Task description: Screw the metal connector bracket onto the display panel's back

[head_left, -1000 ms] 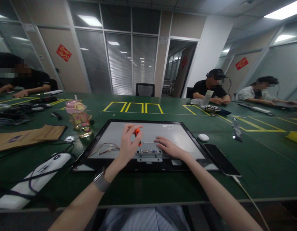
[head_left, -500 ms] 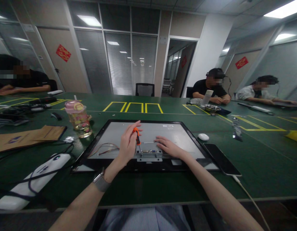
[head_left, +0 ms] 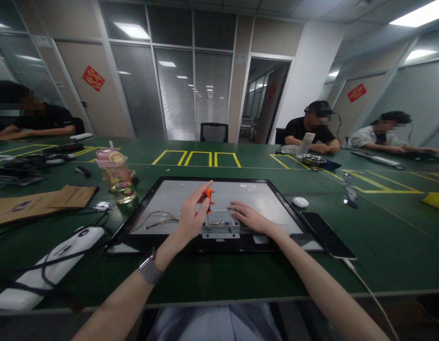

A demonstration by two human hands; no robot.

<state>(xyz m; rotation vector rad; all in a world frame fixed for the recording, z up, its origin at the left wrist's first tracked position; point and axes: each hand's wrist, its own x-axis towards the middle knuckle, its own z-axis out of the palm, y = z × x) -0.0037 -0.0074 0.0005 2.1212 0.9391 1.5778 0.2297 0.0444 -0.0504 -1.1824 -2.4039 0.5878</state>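
My left hand grips an orange and black screwdriver, held nearly upright. Its shaft points down at the left end of a metal bracket with connector ports; whether the tip sits in a screw is too small to tell. The bracket lies at the near edge of a flat display panel, back side up, with a black frame. My right hand rests with fingers stretched out on the panel, just right of the bracket. Thin wires lie on the panel left of my left hand.
Right of the panel lie a white earphone case and a phone with its cable. On the left stand a drink cup, a white power strip with black cables and a cardboard piece. Other people sit across the green table.
My left hand has shifted slightly to the right, and the screwdriver has gone from leaning left to nearly upright. My right hand stays in place.
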